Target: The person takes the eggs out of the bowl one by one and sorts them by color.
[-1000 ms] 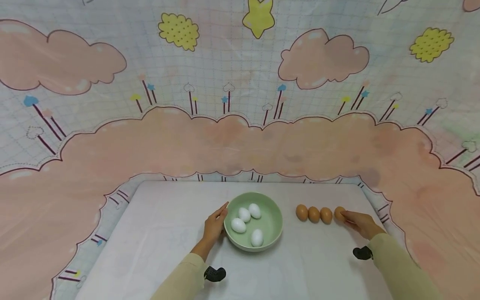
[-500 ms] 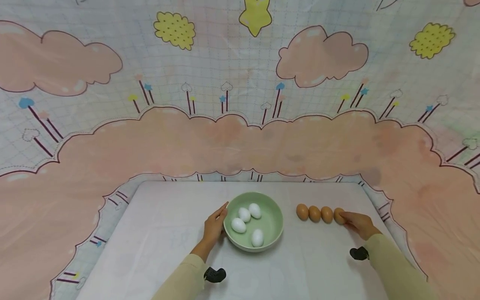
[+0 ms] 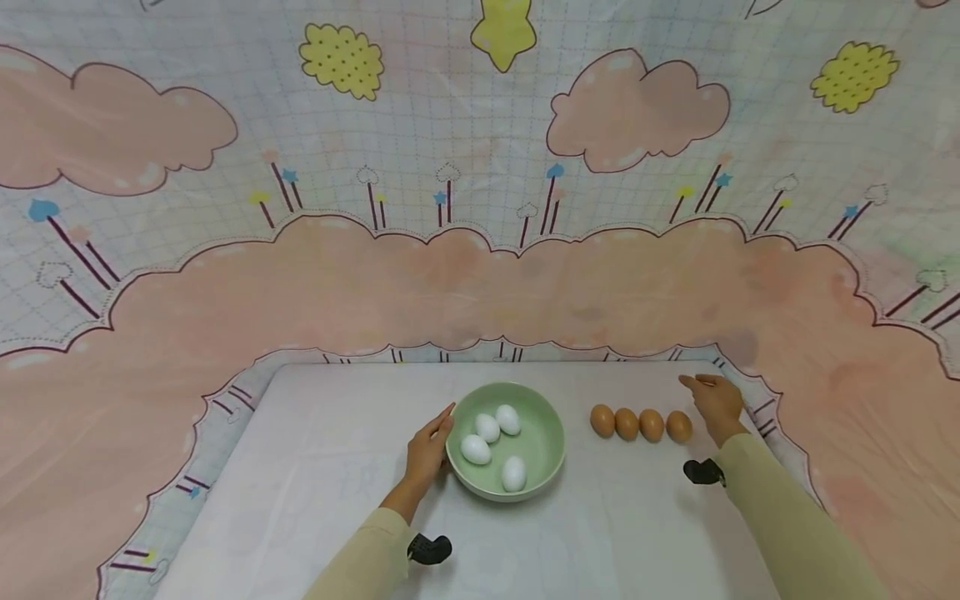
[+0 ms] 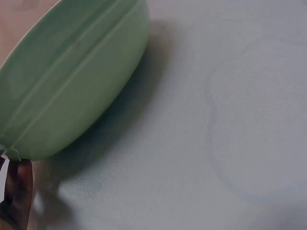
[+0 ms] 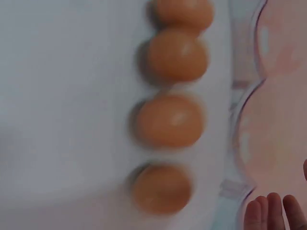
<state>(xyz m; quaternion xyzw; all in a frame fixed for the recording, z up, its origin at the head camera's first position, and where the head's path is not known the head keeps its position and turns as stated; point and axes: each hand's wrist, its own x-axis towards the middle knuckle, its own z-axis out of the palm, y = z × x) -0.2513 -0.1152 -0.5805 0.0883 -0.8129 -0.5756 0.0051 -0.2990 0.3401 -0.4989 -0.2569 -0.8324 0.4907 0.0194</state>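
Note:
A pale green bowl (image 3: pixel 541 467) holds several white eggs (image 3: pixel 513 473). My left hand (image 3: pixel 426 454) rests against the bowl's left side, its fingers lying along the wall. In the left wrist view, fingers (image 4: pixel 19 189) touch the lower part of the bowl (image 4: pixel 76 81). To the right, several brown eggs (image 3: pixel 651 425) lie in a row on the white tabletop. Beyond and to the right of the rightmost brown egg (image 3: pixel 679 427), my right hand (image 3: pixel 716 402) is raised with nothing in it. Its fingertips (image 5: pixel 274 211) show apart from the blurred brown eggs in the right wrist view.
The white tabletop (image 3: pixel 315 467) reaches back to a cloth backdrop (image 3: pixel 450 292) printed with clouds and stars. A black wrist camera (image 3: pixel 429 549) sits on the left wrist and another black wrist camera (image 3: pixel 703 472) on the right.
My right hand has let go of the rightmost brown egg and moved up and away toward the table's far edge. That egg stays at the row's end. My left hand and the bowl have not moved.

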